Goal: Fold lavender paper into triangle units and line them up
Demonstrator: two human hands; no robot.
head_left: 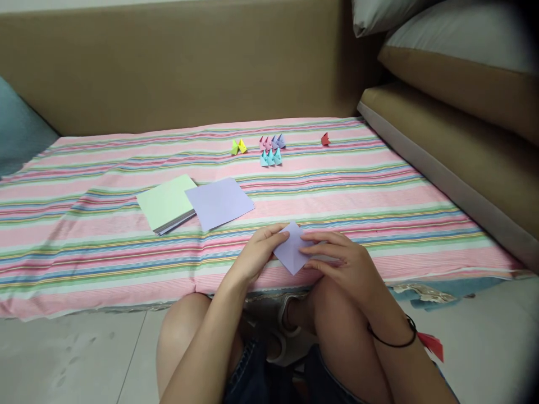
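Note:
A small purple square of folded paper (pixel 293 252) is held up between my hands, turned so one corner points down toward my knees. My left hand (pixel 263 249) pinches its left side, thumb on top and fingers behind. From the right, my right hand (pixel 337 255) reaches over the paper, its fingertips touching the right edge. A larger purple sheet (pixel 221 203) lies flat on the striped cloth, up and to the left. Beside it, partly under its corner, rests a stack of paper with a light green sheet (pixel 166 199) on top.
Small folded paper pieces stand further back: yellow ones (pixel 238 147), pink ones (pixel 265 143), purple ones (pixel 278 141), blue ones (pixel 270 157) and a red one (pixel 325 139). Cushions (pixel 446 163) are piled at the right. Something red (pixel 432 345) shows beyond my right wrist.

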